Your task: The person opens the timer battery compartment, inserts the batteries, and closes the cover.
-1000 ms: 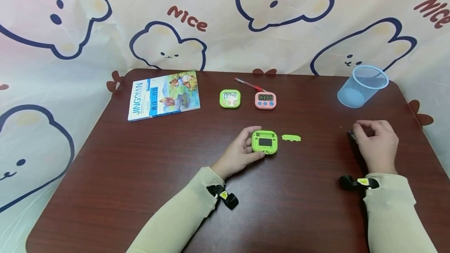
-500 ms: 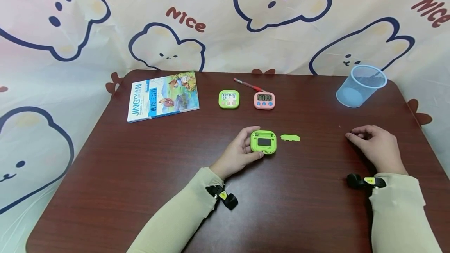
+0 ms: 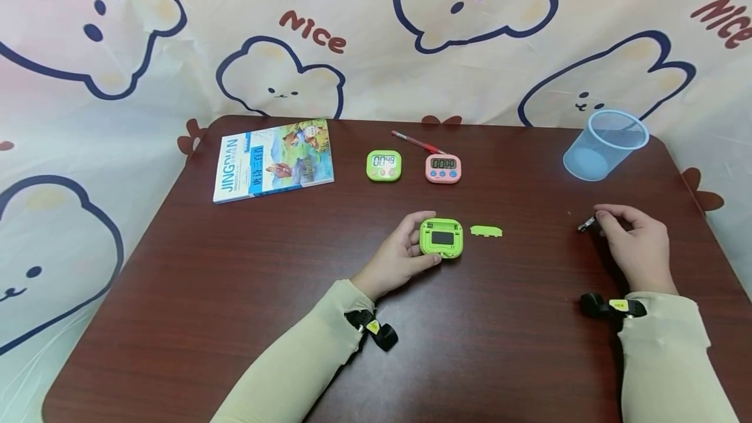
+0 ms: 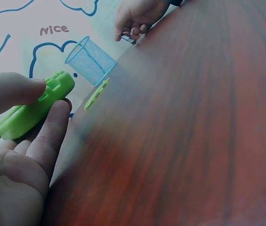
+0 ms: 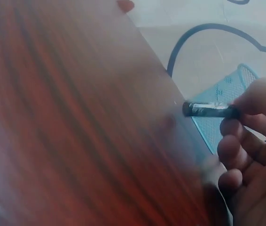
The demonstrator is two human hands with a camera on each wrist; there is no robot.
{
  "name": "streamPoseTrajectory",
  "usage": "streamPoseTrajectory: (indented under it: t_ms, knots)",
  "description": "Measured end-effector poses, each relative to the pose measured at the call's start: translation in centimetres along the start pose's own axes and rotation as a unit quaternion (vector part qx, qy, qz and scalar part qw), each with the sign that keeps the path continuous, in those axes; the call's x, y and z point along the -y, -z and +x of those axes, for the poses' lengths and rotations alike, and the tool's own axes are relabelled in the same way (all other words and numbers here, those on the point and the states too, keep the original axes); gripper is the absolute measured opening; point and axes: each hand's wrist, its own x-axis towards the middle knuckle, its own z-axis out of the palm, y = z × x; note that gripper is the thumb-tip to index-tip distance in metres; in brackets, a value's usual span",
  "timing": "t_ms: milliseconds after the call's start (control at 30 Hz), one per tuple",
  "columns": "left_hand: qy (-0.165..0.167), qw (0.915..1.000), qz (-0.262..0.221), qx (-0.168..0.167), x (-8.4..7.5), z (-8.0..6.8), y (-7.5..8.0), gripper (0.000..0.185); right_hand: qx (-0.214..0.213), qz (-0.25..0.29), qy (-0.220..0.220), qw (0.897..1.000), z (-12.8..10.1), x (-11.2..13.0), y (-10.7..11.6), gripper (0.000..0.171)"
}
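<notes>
My left hand [image 3: 399, 250] grips a green digital timer [image 3: 442, 238], thumb on its near edge and fingers round the far side. The timer's back faces up, with its battery compartment uncovered. Just right of it lies the loose green battery cover [image 3: 486, 231]. Over the right part of the table, my right hand [image 3: 637, 247] pinches one end of a small dark battery [image 5: 209, 110] with a silvery label between thumb and index finger. In the left wrist view the thumb presses on the timer [image 4: 39, 106] from above.
Behind the hands stand another green timer [image 3: 384, 166], reading digits, and a pink timer [image 3: 443, 168] with a red pen [image 3: 418, 142] behind it. A picture book [image 3: 273, 160] lies at the back left. Near the back right corner is a blue mesh cup [image 3: 605, 145].
My right hand has turned at the wrist and shifted slightly right; the battery, hidden half a second ago, now points out from the fingertips. My left hand and its timer have stayed put.
</notes>
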Motion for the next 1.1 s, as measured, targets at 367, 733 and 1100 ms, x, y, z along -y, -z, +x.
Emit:
streamPoseTrajectory:
  t_ms: [367,733,1100]
  knots:
    - [-0.002,1.0,0.005,-0.001,-0.2,0.0,0.0,0.075,0.022,0.186,-0.009,0.982,-0.7,2.3,-2.5,0.028]
    - [-0.002,0.9998,-0.021,-0.001,-0.2,0.0,-0.1,0.076,0.095,0.414,0.034,0.905,-3.0,6.0,-6.4,0.011]
    - [0.005,0.9992,-0.04,0.005,-0.3,0.1,-0.1,0.076,0.154,0.417,0.066,0.893,-5.6,8.5,-8.4,0.005]
